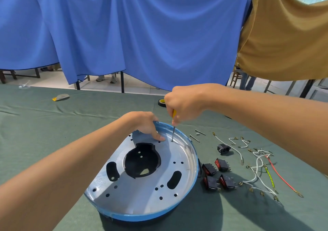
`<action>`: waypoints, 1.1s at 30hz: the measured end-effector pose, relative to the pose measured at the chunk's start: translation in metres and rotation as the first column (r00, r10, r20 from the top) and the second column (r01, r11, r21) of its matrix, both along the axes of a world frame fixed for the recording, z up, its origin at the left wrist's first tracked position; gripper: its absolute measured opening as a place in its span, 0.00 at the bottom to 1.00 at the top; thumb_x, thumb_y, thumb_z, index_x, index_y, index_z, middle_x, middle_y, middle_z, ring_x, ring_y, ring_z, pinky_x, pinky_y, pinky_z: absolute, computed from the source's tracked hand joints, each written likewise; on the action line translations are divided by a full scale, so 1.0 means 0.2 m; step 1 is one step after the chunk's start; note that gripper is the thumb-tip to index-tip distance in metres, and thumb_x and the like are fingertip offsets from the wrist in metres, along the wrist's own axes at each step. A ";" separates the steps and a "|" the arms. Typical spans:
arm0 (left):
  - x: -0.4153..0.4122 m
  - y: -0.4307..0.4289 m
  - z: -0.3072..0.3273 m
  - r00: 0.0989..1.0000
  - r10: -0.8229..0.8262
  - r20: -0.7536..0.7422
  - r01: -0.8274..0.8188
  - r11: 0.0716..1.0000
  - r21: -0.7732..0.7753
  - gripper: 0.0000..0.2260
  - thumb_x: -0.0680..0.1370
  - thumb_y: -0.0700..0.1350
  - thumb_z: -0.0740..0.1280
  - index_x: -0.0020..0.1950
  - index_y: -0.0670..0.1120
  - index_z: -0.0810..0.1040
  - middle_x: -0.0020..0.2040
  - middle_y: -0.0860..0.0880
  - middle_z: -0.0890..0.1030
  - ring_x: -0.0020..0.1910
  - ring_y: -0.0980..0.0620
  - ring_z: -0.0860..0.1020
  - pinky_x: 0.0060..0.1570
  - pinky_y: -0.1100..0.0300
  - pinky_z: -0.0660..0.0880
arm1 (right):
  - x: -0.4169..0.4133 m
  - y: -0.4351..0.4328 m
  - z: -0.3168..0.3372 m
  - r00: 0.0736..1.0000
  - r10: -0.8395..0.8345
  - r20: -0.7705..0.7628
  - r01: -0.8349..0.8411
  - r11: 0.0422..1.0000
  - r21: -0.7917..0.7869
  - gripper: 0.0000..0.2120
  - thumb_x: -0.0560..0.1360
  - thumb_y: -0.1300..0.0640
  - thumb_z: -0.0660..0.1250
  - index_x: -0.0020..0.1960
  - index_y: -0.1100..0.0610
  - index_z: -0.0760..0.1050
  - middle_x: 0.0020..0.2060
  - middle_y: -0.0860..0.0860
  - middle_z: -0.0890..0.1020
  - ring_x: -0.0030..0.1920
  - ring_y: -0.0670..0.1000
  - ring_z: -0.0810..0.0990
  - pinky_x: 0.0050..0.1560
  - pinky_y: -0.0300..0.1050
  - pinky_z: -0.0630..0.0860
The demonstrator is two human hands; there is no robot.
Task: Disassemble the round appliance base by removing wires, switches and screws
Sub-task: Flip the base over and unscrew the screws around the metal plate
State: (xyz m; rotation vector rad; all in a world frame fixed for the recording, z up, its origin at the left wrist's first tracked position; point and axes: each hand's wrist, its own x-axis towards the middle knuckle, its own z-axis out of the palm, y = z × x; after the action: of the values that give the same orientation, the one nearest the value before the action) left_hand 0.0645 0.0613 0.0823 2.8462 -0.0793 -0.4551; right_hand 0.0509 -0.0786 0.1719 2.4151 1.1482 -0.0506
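The round appliance base (142,191), a silver metal plate with a blue rim and a dark central opening, lies on the green cloth. My left hand (145,124) grips its far rim, thumb pressed on the plate. My right hand (184,103) grips a yellow-handled screwdriver (173,129) held upright, its tip on a screw near the plate's far edge. To the right lie several black and red rocker switches (217,174), a black socket (224,149), loose wires (259,170) in white, red and yellow-green, and loose screws (195,138).
A roll of black tape (161,103) sits behind my right hand. A small grey and yellow item (61,96) lies at the far left of the green table cloth (53,124). Blue and tan curtains (142,32) hang behind the table's far edge.
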 end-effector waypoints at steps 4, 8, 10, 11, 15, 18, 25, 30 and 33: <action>0.00 0.00 0.00 1.000 0.001 -0.005 -0.001 1.000 -0.008 0.17 0.73 0.58 0.71 0.51 0.48 0.71 0.49 0.48 0.74 0.48 0.48 0.72 0.47 0.57 0.68 | 0.02 -0.02 0.02 1.000 0.004 -0.029 -0.004 1.000 0.002 0.10 0.73 0.54 0.71 0.34 0.54 0.77 0.27 0.48 0.76 0.30 0.47 0.72 0.29 0.40 0.68; 0.01 0.00 0.00 1.000 0.000 -0.028 -0.001 1.000 -0.015 0.19 0.73 0.58 0.71 0.54 0.48 0.72 0.52 0.48 0.75 0.50 0.48 0.73 0.50 0.56 0.70 | 0.08 -0.06 -0.03 0.984 -0.067 -0.164 0.108 0.960 0.258 0.19 0.70 0.39 0.71 0.37 0.56 0.81 0.24 0.45 0.78 0.28 0.43 0.74 0.31 0.38 0.70; 0.01 0.01 0.00 1.000 0.005 -0.029 -0.005 1.000 -0.022 0.20 0.72 0.58 0.71 0.56 0.47 0.72 0.53 0.48 0.75 0.52 0.47 0.73 0.53 0.54 0.71 | 0.09 -0.05 -0.09 0.979 -0.071 -0.191 0.151 0.881 0.448 0.27 0.71 0.32 0.64 0.34 0.57 0.79 0.23 0.46 0.73 0.27 0.46 0.70 0.28 0.39 0.67; 0.01 0.01 -0.01 1.000 0.005 -0.016 -0.006 1.000 -0.013 0.20 0.72 0.58 0.72 0.54 0.47 0.72 0.51 0.48 0.75 0.50 0.47 0.73 0.51 0.55 0.71 | 0.09 -0.04 -0.13 0.970 -0.067 -0.233 0.196 0.781 0.593 0.28 0.73 0.32 0.62 0.32 0.56 0.78 0.23 0.47 0.73 0.28 0.47 0.71 0.30 0.39 0.68; 0.03 0.02 -0.03 1.000 0.012 0.012 -0.012 1.000 -0.007 0.16 0.71 0.58 0.72 0.44 0.49 0.72 0.43 0.50 0.73 0.45 0.48 0.73 0.45 0.56 0.69 | 0.07 0.05 -0.29 0.877 0.087 -0.472 0.478 -0.063 0.876 0.29 0.78 0.42 0.61 0.25 0.53 0.56 0.24 0.54 0.60 0.27 0.53 0.60 0.35 0.48 0.62; 0.04 0.03 -0.04 1.000 0.014 0.017 -0.014 0.999 -0.031 0.16 0.71 0.58 0.72 0.40 0.51 0.69 0.41 0.52 0.72 0.44 0.48 0.73 0.43 0.57 0.68 | 0.07 0.10 -0.34 0.851 0.209 -0.481 0.525 -0.331 0.784 0.27 0.79 0.49 0.62 0.28 0.51 0.51 0.26 0.52 0.55 0.28 0.53 0.54 0.34 0.50 0.53; 0.04 0.03 -0.04 1.000 -0.004 0.016 0.005 0.998 -0.059 0.16 0.71 0.57 0.73 0.46 0.48 0.72 0.45 0.49 0.74 0.46 0.48 0.73 0.48 0.55 0.70 | 0.11 0.04 -0.29 0.544 0.603 -0.584 0.717 0.029 0.697 0.27 0.80 0.56 0.58 0.25 0.51 0.52 0.19 0.48 0.54 0.21 0.47 0.51 0.25 0.37 0.51; 0.01 0.03 -0.03 1.000 0.011 -0.001 -0.011 0.989 -0.146 0.29 0.72 0.53 0.74 0.69 0.48 0.69 0.65 0.50 0.72 0.64 0.46 0.71 0.66 0.50 0.68 | 0.09 0.12 -0.30 0.550 0.542 -0.635 0.642 0.212 0.737 0.27 0.82 0.52 0.58 0.26 0.56 0.57 0.21 0.51 0.58 0.23 0.51 0.55 0.25 0.40 0.57; 0.00 0.02 -0.01 0.999 0.031 -0.011 -0.032 0.995 -0.098 0.25 0.72 0.56 0.73 0.64 0.47 0.72 0.58 0.49 0.75 0.57 0.46 0.74 0.60 0.52 0.72 | 0.09 0.12 -0.26 0.854 0.170 -0.491 0.427 0.309 0.850 0.26 0.81 0.47 0.56 0.29 0.59 0.65 0.25 0.54 0.71 0.29 0.53 0.70 0.36 0.49 0.70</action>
State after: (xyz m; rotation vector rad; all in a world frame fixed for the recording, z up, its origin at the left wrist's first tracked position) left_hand 0.0638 0.0659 0.0794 2.7442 -0.0530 -0.4449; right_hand 0.0683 -0.0539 0.1190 3.7950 1.4349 -0.0722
